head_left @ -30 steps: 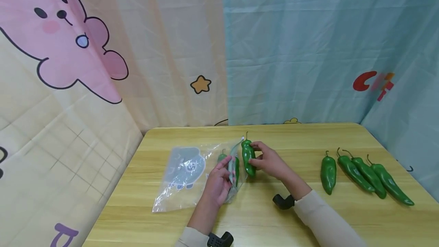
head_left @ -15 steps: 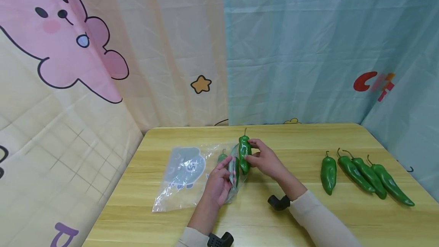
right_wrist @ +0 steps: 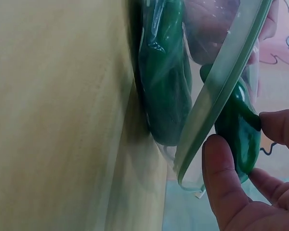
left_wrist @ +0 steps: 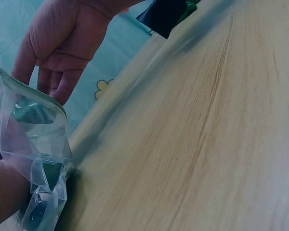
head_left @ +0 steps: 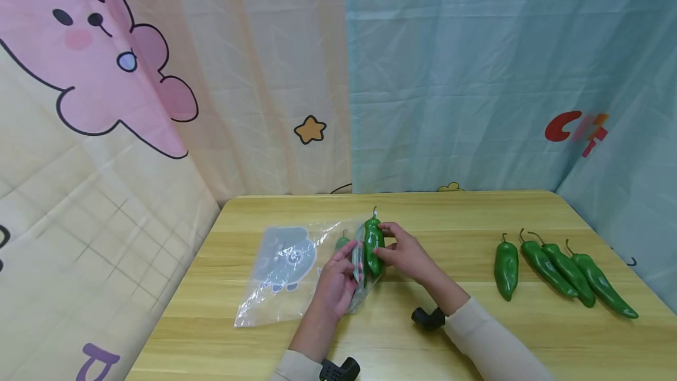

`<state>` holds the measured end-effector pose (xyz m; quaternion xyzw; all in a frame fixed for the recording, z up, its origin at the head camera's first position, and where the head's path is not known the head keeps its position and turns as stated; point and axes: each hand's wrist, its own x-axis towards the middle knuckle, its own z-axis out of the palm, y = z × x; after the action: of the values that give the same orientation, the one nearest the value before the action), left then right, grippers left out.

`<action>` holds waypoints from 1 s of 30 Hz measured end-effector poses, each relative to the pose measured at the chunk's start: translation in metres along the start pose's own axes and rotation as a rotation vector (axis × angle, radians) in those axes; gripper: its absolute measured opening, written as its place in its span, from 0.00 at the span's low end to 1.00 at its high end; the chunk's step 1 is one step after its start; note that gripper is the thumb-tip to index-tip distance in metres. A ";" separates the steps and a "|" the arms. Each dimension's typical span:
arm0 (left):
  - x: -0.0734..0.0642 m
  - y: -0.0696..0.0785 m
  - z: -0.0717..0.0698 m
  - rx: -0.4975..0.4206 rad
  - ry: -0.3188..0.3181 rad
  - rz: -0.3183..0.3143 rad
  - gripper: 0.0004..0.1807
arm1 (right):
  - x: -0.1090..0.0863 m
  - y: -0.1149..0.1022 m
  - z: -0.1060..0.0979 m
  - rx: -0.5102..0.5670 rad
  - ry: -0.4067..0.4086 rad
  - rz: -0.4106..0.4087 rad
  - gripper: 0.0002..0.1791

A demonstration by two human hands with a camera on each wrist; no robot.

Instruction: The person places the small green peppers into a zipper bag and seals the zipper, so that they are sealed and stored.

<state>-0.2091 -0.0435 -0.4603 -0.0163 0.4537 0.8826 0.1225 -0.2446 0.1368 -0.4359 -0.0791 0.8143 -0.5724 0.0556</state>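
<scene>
A clear zip bag (head_left: 259, 307) printed with a blue cartoon animal lies on the table, its mouth spread toward the right. My left hand (head_left: 335, 284) holds the bag by the near side of its mouth. With thumb and fingertips, my right hand (head_left: 409, 254) pinches a green chili pepper (head_left: 373, 246), stem pointing away. In the right wrist view this pepper (right_wrist: 243, 132) has its tip past the green zip rim (right_wrist: 216, 101), inside the bag. Another green pepper (right_wrist: 164, 96) shows through the plastic there. Part of a pepper (head_left: 342, 242) also shows inside the bag beyond my left fingers.
On the right of the wooden table (head_left: 449, 346) lie several loose green peppers (head_left: 506, 269), side by side with stems pointing away. Printed curtains (head_left: 455, 87) hang behind the table and along both sides. Each wrist wears a black camera (head_left: 341, 369).
My right hand has moved left with the pepper, first a little away, then back down, bringing it to the bag mouth. My left hand and the bag stay in place.
</scene>
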 end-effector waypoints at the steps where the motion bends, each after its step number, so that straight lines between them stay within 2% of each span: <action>1: 0.000 0.000 0.000 0.000 0.000 0.001 0.34 | 0.000 0.001 0.000 -0.009 0.002 0.005 0.31; 13: 0.002 -0.002 -0.001 -0.012 -0.004 0.029 0.35 | -0.010 0.000 0.003 -0.024 -0.013 -0.001 0.30; 30: 0.002 0.001 0.001 -0.017 -0.002 0.040 0.35 | -0.009 0.007 0.005 -0.007 -0.047 0.025 0.29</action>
<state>-0.2107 -0.0426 -0.4593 -0.0073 0.4464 0.8886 0.1049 -0.2353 0.1366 -0.4439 -0.0825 0.8157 -0.5666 0.0817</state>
